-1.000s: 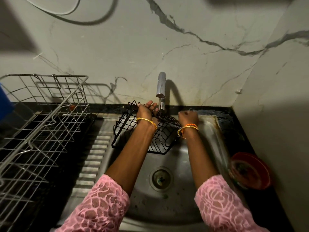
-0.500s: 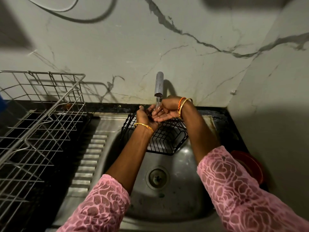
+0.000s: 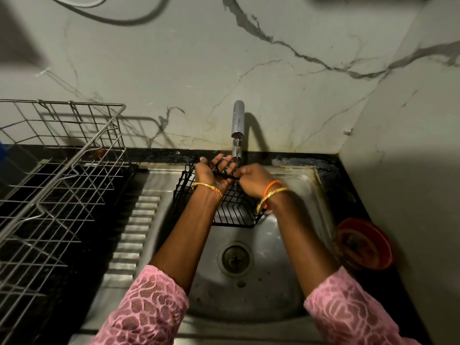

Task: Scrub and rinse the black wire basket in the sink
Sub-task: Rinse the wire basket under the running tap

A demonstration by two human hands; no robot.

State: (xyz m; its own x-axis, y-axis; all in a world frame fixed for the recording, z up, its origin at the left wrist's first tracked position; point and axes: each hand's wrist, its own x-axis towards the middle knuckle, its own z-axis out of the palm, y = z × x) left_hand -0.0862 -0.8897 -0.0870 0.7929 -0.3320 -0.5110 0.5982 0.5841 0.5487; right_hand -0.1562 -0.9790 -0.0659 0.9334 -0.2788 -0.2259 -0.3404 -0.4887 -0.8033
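Observation:
The black wire basket (image 3: 234,212) stands tilted at the back of the steel sink (image 3: 286,282), under the tap (image 3: 238,120), from which a thin stream of water runs. My left hand (image 3: 211,173) lies palm up at the basket's top rim with fingers stretched out; a black rim wire crosses the palm. My right hand (image 3: 254,179), slightly blurred, has its fingers curled at the same rim wire, just right of the stream. The hands hide the basket's far side.
A large steel dish rack (image 3: 62,175) fills the black counter on the left, beside the ribbed drainboard (image 3: 134,235). A red bowl (image 3: 366,245) sits on the counter at the right. The drain (image 3: 234,257) lies below the basket. Marble walls close the back and right.
My right hand went from the basket's right rim up under the tap, then came down to the rim wire. My left hand opened, palm up. The basket shifted slightly.

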